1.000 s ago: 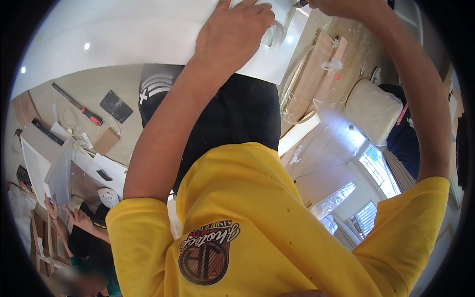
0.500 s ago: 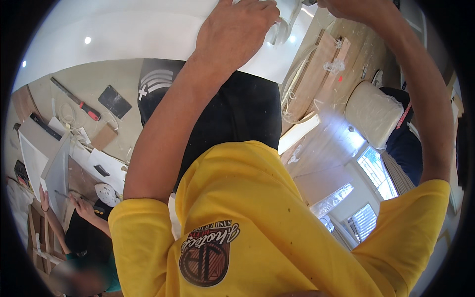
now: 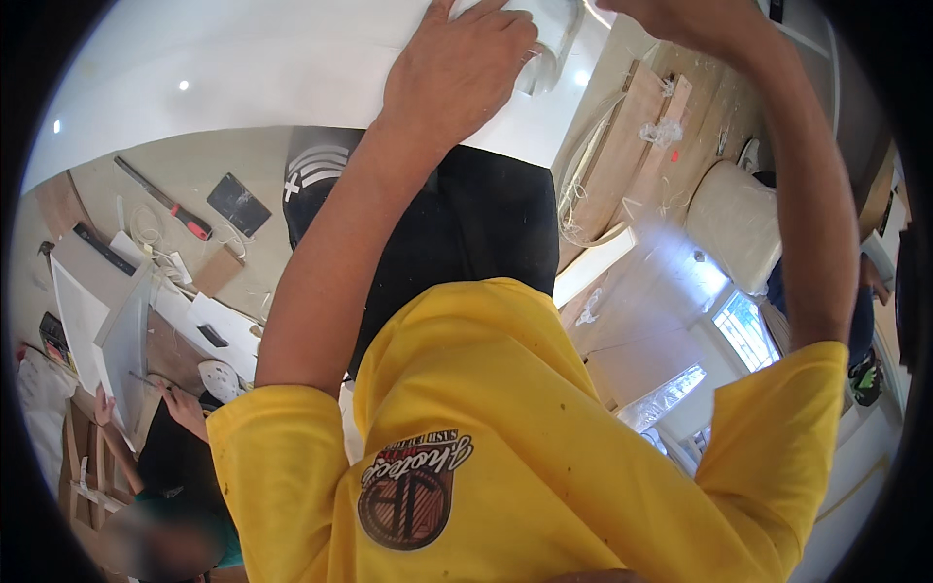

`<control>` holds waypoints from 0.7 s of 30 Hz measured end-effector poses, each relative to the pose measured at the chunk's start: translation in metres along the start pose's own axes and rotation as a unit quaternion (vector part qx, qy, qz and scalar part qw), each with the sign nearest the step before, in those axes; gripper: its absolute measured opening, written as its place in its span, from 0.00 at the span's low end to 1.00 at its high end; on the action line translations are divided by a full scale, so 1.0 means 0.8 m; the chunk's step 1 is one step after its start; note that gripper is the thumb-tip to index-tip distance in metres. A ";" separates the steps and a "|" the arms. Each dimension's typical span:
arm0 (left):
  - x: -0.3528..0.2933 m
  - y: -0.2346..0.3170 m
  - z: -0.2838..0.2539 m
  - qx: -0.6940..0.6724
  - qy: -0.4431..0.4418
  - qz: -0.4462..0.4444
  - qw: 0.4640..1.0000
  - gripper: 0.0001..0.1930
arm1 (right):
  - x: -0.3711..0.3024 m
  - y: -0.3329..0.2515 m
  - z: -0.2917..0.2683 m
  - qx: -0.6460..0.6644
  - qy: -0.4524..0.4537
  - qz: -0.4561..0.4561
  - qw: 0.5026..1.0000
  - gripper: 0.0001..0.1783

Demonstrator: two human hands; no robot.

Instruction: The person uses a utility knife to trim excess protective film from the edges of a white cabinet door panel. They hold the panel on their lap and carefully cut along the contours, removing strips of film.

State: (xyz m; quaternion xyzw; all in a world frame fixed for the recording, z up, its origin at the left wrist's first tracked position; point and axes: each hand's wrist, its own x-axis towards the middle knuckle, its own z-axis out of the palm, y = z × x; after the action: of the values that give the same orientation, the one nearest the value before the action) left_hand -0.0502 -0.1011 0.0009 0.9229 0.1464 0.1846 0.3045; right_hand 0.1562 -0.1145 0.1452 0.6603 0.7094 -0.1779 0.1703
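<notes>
Hands raised overhead against a white panel (image 3: 292,68), which fills the frame from 10 to 12 o'clock.

Left hand (image 3: 457,73), at 12 o'clock: palm pressed flat to the panel edge, fingers spread and curled slightly over a clear, rounded plastic piece (image 3: 549,44) just to its right. Hand touches that piece; whether the fingers actually close round it cannot be told from this angle.

Right hand (image 3: 680,19), at 1 o'clock: mostly cut off by the frame rim. Only the wrist and heel show, so how far it is open, and whether it holds anything, cannot be told. It sits just beside the clear piece, on its right.

Yellow T-shirt (image 3: 505,437) with a round printed badge fills 5 to 7 o'clock; both forearms rise from its sleeves.

Below, seen past the arms:
- Dark-clad figure with a striped cap (image 3: 316,175) stands near centre, directly beneath the panel.
- Red-handled tool (image 3: 185,219) lies on the pale floor at 9 o'clock, next to a dark flat square (image 3: 238,202).
- White boards (image 3: 97,330) lean at 8 o'clock; another person's hand (image 3: 180,403) rests against one.
- Wooden planks (image 3: 632,146) with scraps of clear wrap stand at 2 o'clock.
- Cream cushioned seat (image 3: 734,223) sits at 3 o'clock, well apart from the planks.
</notes>
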 end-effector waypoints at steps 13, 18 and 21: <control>0.070 0.059 -0.019 -0.003 -0.027 -0.134 0.991 0.18 | -0.239 -0.147 0.309 0.719 0.174 0.477 0.475 0.16; 0.112 0.048 0.011 -0.024 -0.035 -0.240 0.970 0.17 | -0.231 -0.183 0.312 0.753 0.180 0.429 0.465 0.14; 0.137 0.046 0.028 0.002 -0.089 -0.327 0.941 0.15 | -0.237 -0.187 0.337 0.757 0.186 0.429 0.457 0.14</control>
State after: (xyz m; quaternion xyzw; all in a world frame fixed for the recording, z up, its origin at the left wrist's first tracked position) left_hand 0.0626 -0.0985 0.0344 0.8373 0.4127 -0.0088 0.3584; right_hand 0.0218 -0.4191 0.0031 0.7679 -0.0625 -0.4224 -0.4775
